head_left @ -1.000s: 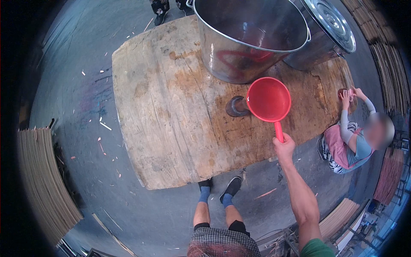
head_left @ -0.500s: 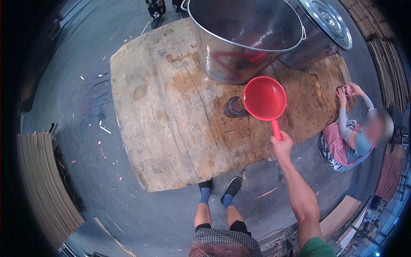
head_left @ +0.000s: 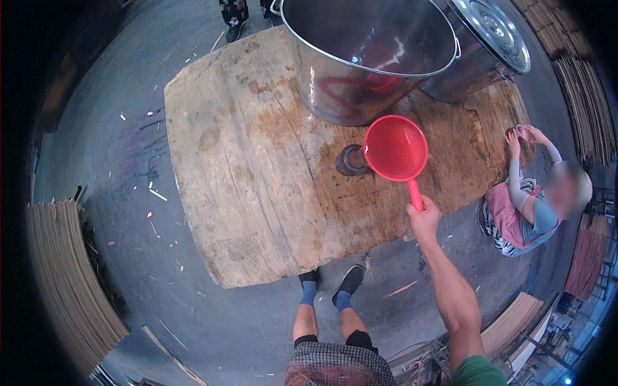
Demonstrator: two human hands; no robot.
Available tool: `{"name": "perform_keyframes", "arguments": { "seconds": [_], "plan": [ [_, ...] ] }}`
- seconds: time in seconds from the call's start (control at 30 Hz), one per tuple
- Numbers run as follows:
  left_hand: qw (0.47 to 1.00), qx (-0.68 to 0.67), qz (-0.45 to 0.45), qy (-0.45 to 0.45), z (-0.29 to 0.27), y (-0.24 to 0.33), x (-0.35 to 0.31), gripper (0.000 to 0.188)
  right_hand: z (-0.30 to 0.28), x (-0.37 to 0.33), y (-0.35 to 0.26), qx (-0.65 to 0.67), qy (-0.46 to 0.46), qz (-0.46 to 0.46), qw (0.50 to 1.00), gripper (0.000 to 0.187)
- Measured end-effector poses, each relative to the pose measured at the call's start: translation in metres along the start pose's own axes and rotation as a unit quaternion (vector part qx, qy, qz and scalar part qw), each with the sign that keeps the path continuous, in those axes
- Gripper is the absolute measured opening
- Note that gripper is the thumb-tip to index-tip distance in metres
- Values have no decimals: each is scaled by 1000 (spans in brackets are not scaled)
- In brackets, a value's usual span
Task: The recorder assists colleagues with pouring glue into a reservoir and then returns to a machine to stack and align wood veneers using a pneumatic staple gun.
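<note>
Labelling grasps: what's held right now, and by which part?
Right grip holds the red, round-bowled plastic dipper by the end of its straight handle. Left grip is out of view; cannot tell.

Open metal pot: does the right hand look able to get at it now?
Probably yes: the pot stands uncovered just beyond the red dipper that the right hand holds, nothing visible between.

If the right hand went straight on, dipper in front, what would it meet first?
With the dipper leading, the right hand would probably meet the nearer pot first; height is unclear, so it might pass above instead.
</note>
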State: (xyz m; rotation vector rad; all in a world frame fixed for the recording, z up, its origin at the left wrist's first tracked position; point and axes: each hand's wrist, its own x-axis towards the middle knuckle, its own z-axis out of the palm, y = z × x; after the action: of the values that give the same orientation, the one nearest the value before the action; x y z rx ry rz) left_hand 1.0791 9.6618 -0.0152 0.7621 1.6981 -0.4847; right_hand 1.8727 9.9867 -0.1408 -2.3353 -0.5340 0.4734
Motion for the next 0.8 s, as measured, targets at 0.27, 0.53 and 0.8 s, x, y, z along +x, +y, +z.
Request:
{"name": "perform_keyframes", "arguments": {
  "seconds": [0.27, 0.53, 0.8],
  "plan": [
    [999, 46, 15, 8, 0, -4, 4, 40, 0, 0, -9, -8, 2, 11, 1000, 30],
    [998, 51, -33, 17, 6, -21, 10, 31, 0, -2, -21, 16, -10, 21, 1000, 30],
    [988, 97, 86, 86, 9, -5, 4, 37, 0, 1, -12, -2, 10, -7, 1000, 30]
  ]
}}
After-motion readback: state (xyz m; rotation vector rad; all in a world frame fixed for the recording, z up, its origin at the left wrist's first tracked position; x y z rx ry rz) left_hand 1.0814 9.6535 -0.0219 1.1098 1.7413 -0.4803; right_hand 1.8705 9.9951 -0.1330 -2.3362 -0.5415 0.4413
